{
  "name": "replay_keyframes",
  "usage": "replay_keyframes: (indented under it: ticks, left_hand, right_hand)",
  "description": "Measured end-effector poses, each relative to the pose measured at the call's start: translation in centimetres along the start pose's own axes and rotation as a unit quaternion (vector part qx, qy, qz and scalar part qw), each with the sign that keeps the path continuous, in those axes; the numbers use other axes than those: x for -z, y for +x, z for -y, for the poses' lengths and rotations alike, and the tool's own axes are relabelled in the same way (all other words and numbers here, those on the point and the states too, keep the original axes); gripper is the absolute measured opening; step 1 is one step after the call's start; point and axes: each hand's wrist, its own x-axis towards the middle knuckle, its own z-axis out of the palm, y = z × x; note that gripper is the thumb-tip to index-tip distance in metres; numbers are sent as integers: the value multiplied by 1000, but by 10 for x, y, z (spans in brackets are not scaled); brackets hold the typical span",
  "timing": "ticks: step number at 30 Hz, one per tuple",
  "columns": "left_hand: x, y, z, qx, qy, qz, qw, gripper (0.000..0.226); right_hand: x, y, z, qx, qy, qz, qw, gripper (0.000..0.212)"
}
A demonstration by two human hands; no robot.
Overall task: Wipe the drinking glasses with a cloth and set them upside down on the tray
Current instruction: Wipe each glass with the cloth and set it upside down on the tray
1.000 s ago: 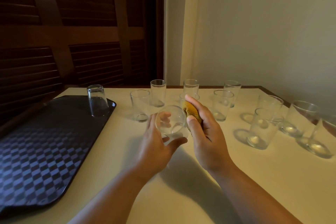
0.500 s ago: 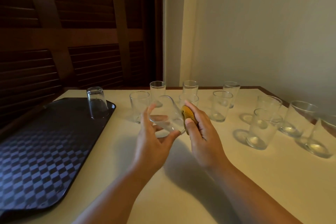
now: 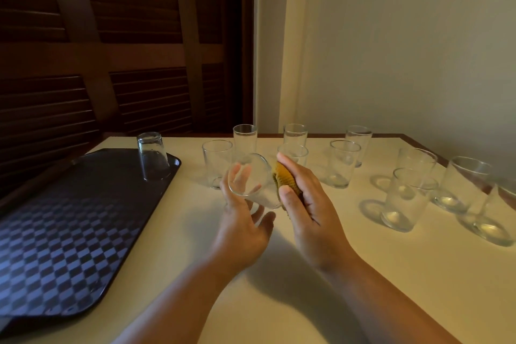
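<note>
Glass [image 3: 252, 181] lies tilted above the worktop [image 3: 307, 274], just right of the tray [image 3: 69, 232], my left hand [image 3: 243, 220] pinching its wall, my right hand [image 3: 304, 201] pressing the cloth [image 3: 283, 179] against it. Smooth, slippery and breakable, I judge; best held round the middle.

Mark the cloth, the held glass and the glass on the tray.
cloth [image 3: 283, 179]: head view, exposed ribbed fold.
held glass [image 3: 252, 186]: head view, side wall.
glass on the tray [image 3: 152, 158]: head view, mid wall.
</note>
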Motion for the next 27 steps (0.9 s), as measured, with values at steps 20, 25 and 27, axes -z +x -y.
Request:
replay_keyframes:
  ticks: [20, 25, 27]
  left_hand:
    - [0, 2, -4, 36, -48, -35, 998, 85]
    - [0, 0, -4, 3, -45, -21, 999, 90]
    - [2, 1, -11, -7, -29, -50, 998, 90]
  right_hand:
    - [2, 3, -8, -35, -6, 6, 999, 45]
    - [2, 0, 4, 49, -22, -3, 999, 48]
    - [4, 3, -2, 4, -17, -17, 1000, 46]
